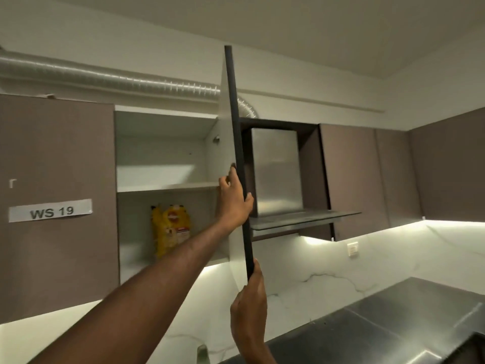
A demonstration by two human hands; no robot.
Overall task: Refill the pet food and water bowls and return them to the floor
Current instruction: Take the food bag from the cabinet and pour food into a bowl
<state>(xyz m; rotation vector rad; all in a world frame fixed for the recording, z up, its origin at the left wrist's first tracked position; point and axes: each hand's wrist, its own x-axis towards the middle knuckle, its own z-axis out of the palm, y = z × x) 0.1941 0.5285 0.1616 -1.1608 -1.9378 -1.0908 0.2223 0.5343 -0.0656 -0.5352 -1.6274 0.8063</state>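
Note:
An upper cabinet stands open, its door [237, 143] swung out edge-on toward me. My left hand [235, 200] grips the door's dark edge at mid height. My right hand [248, 303] holds the door's bottom corner. Inside, on the lower shelf, a yellow pet food bag [170, 227] stands upright, partly hidden behind my left forearm. The upper shelf [168, 186] holds nothing that I can see. No bowls are in view.
A closed cabinet door labelled "WS 19" [51, 211] is on the left. A steel range hood [278, 177] hangs right of the open door. A silver duct [110, 77] runs above the cabinets. A dark steel counter [393, 319] lies at lower right.

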